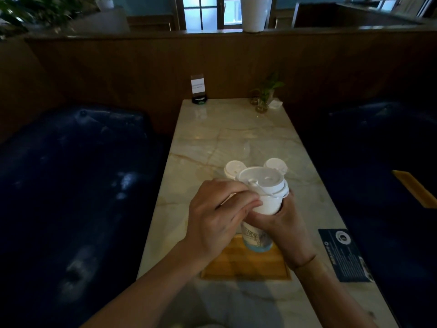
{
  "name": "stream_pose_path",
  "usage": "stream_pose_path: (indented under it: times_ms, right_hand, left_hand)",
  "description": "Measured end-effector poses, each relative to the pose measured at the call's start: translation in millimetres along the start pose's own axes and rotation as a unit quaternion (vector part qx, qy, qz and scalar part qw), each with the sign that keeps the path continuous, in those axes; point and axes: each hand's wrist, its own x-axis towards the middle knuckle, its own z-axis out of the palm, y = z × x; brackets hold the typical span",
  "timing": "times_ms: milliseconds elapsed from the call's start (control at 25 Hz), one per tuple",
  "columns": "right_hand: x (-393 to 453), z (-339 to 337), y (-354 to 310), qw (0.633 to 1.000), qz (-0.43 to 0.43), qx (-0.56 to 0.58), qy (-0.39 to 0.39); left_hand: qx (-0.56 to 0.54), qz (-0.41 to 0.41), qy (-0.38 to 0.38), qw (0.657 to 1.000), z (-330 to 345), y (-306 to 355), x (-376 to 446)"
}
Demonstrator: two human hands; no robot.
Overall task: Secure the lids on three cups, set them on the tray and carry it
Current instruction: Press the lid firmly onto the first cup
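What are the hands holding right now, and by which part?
The right hand grips the cup round its middle, above the tray. The left hand pinches the edge of its lid.

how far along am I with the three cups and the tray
Two lidded cups stand on the table, not yet on the tray. In hand: right hand holds the third cup over the tray; left hand works its lid. Left: load and carry.

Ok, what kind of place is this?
Probably a café or restaurant booth: a marble-look table between dark padded benches, a sign holder at the far end, and lidded takeaway cups over a wooden tray.
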Motion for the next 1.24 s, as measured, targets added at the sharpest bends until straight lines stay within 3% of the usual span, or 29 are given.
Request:
stream_pose_path:
  times_ms: [360, 680, 800, 1000, 1240]
  right_hand:
    - [-13.0, -0.9, -8.1, 0.999, 0.023, 0.036, 0.023]
    - [-19.4, -13.9, -11.4, 0.988, 0.072, 0.123, -0.065]
    - [-22.9, -12.3, -9.4, 0.982, 0.094, 0.144, -0.073]
    - [-23.8, -10.2, -6.1, 0.995, 0.073, 0.07, -0.027]
    - [-21.5, -0.7, 3.8, 0.999, 0.044, -0.014, 0.008]
  left_hand:
    - [0.012, 0.009, 0.004, 1.0, -3.5, 11.0, 3.8]
    - [-0.049, -0.012, 0.016, 0.999, -14.5, 9.9, -3.5]
    - [-0.085, -0.074, -0.016, 0.994, -18.5, 11.2, -4.7]
    - [-0.129, -0.209, -0.108, 0.963, -24.2, 11.4, 8.7]
    - [-0.129, -0.265, -0.218, 0.93, -22.4, 3.9, 33.0]
